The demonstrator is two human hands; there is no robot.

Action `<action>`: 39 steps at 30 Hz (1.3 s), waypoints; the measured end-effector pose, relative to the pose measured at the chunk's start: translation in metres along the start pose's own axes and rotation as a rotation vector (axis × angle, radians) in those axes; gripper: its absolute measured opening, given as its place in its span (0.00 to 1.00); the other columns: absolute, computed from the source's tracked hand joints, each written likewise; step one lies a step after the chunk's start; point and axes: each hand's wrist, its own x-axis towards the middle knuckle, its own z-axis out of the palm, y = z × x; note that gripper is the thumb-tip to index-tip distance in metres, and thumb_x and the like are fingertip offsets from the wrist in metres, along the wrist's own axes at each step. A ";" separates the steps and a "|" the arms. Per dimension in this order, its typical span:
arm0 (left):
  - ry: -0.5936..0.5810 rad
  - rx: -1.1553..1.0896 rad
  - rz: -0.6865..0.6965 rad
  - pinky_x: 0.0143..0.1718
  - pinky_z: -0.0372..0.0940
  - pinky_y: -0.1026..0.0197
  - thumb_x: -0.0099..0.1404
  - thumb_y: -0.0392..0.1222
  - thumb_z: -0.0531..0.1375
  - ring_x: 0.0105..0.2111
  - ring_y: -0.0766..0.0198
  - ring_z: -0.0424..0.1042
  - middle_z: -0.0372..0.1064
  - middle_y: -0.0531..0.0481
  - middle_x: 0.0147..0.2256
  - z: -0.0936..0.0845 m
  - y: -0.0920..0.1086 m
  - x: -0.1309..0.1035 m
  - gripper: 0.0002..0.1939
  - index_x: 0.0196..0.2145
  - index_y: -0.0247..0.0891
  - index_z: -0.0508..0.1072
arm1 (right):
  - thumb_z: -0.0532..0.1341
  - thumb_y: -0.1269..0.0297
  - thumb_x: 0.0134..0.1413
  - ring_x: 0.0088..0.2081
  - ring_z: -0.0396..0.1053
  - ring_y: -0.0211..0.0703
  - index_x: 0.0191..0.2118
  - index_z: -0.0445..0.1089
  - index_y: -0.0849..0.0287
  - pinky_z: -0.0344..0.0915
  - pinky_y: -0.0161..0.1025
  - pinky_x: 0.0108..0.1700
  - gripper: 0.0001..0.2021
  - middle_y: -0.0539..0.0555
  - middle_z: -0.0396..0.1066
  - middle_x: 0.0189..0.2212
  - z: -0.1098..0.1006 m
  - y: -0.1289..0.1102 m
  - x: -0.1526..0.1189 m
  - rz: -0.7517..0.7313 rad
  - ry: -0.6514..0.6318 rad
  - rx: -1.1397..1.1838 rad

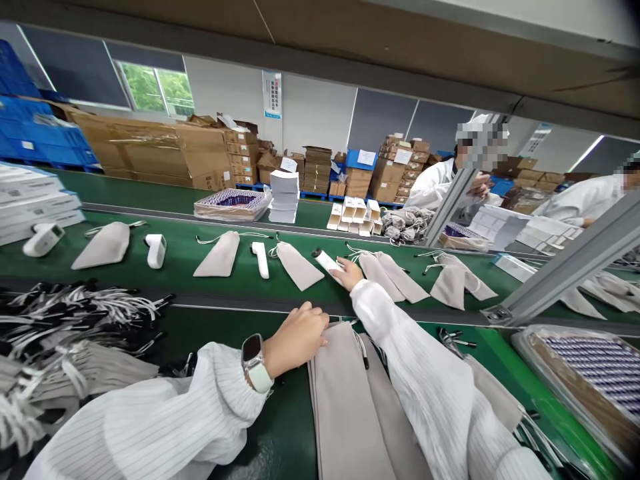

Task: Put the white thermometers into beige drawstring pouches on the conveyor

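Note:
My right hand [349, 274] reaches over the far belt and is closed on a white handheld thermometer [327, 262], its dark end pointing up and left. My left hand [299, 335], with a watch [254, 353] on the wrist, has its fingers curled at the top left corner of a grey drawstring pouch [345, 400]. That pouch lies with others in a stack before me; the fingertips are partly hidden. Left of the held thermometer, a grey pouch [299, 265] and a white thermometer [261, 260] lie on the belt. Two overlapping pouches [383, 273] lie just right of my right hand.
A heap of pouches with white cords [65, 360] fills the near left. At right stands a plastic-wrapped tray of batteries [590, 380]. A metal post [560, 257] slants up at right, and a shelf beam [320, 63] crosses overhead. Co-workers in white [433, 183] are across the line.

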 end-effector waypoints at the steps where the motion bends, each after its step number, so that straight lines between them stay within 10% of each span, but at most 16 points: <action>1: 0.002 -0.002 0.006 0.31 0.53 0.62 0.57 0.36 0.53 0.34 0.59 0.60 0.63 0.51 0.29 -0.002 0.001 0.000 0.04 0.24 0.38 0.61 | 0.56 0.61 0.46 0.37 0.66 0.45 0.48 0.60 0.60 0.62 0.44 0.39 0.21 0.57 0.67 0.37 -0.007 -0.003 0.001 0.013 0.010 0.051; 10: 0.061 -0.324 0.073 0.25 0.51 0.67 0.61 0.43 0.48 0.25 0.68 0.60 0.58 0.57 0.23 -0.026 0.004 0.002 0.10 0.24 0.39 0.60 | 0.65 0.62 0.35 0.31 0.66 0.35 0.37 0.56 0.51 0.67 0.35 0.30 0.21 0.44 0.65 0.32 -0.090 -0.059 -0.013 -0.201 0.136 1.145; 13: 0.093 -0.517 0.069 0.22 0.50 0.68 0.60 0.46 0.50 0.23 0.70 0.57 0.56 0.58 0.22 -0.029 0.005 0.003 0.10 0.25 0.38 0.62 | 0.67 0.64 0.30 0.30 0.66 0.36 0.39 0.55 0.51 0.67 0.33 0.26 0.26 0.45 0.64 0.31 -0.095 -0.068 -0.025 -0.233 0.141 1.082; 22: 0.312 -0.693 -0.022 0.20 0.48 0.68 0.59 0.48 0.52 0.20 0.72 0.52 0.51 0.59 0.22 -0.036 0.001 0.004 0.11 0.26 0.38 0.59 | 0.67 0.66 0.31 0.30 0.68 0.42 0.55 0.34 0.43 0.67 0.35 0.23 0.49 0.47 0.66 0.30 -0.069 -0.080 -0.048 -0.241 -0.356 0.787; 28: 0.550 -0.572 -0.034 0.25 0.53 0.67 0.60 0.44 0.51 0.26 0.70 0.56 0.53 0.55 0.27 -0.040 0.001 0.003 0.08 0.28 0.38 0.61 | 0.61 0.56 0.42 0.23 0.60 0.28 0.31 0.62 0.59 0.61 0.26 0.22 0.13 0.45 0.60 0.22 -0.061 -0.086 -0.054 -0.295 -0.512 0.618; 34: 0.545 -0.541 -0.001 0.30 0.57 0.66 0.62 0.43 0.49 0.32 0.67 0.59 0.53 0.52 0.33 -0.045 0.005 0.000 0.09 0.27 0.38 0.62 | 0.52 0.44 0.45 0.18 0.58 0.29 0.28 0.65 0.62 0.54 0.26 0.14 0.22 0.47 0.60 0.21 -0.048 -0.085 -0.064 -0.059 -0.843 0.453; 39: 0.524 -0.475 -0.014 0.31 0.57 0.67 0.62 0.43 0.49 0.34 0.67 0.59 0.52 0.52 0.34 -0.053 0.008 -0.002 0.10 0.25 0.38 0.62 | 0.44 0.37 0.45 0.09 0.46 0.26 0.21 0.62 0.62 0.41 0.28 0.08 0.29 0.45 0.52 0.10 -0.047 -0.090 -0.072 0.062 -0.832 0.444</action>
